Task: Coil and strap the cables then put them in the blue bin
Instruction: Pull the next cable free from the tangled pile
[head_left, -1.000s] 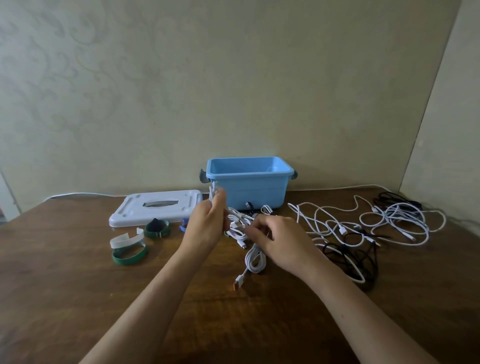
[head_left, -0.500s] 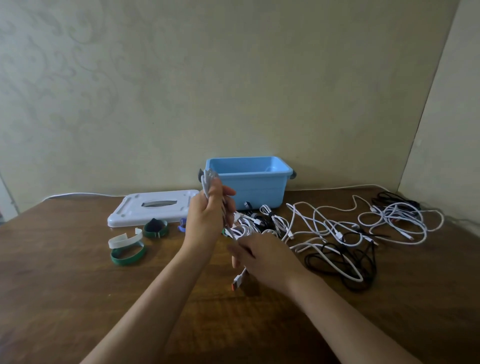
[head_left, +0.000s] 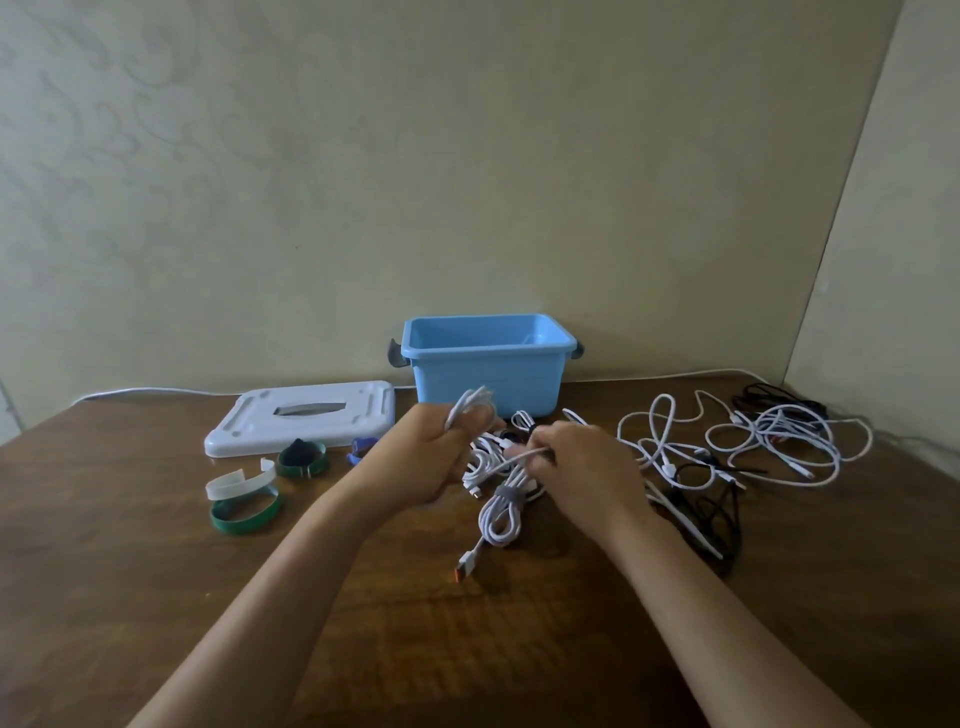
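My left hand (head_left: 426, 462) grips a small coil of white cable (head_left: 470, 408), whose loops stick up above the fingers. My right hand (head_left: 582, 462) pinches the free run of the same cable just to the right. Below my hands a strapped white cable bundle (head_left: 501, 512) with a grey strap lies on the table, its plug end toward me. The open blue bin (head_left: 488, 374) stands behind my hands against the wall. Loose white cables (head_left: 774, 441) and black cables (head_left: 711, 509) are spread to the right.
A white bin lid (head_left: 306, 418) lies left of the bin. Green and white straps (head_left: 244, 499), another green strap (head_left: 302, 460) and a blue one (head_left: 362, 448) sit in front of it. The wooden table (head_left: 156, 597) meets the wall at the back.
My right hand rose from the table and moved right, drawing the cable out level with the left hand. My left hand dropped slightly, still holding the coil.
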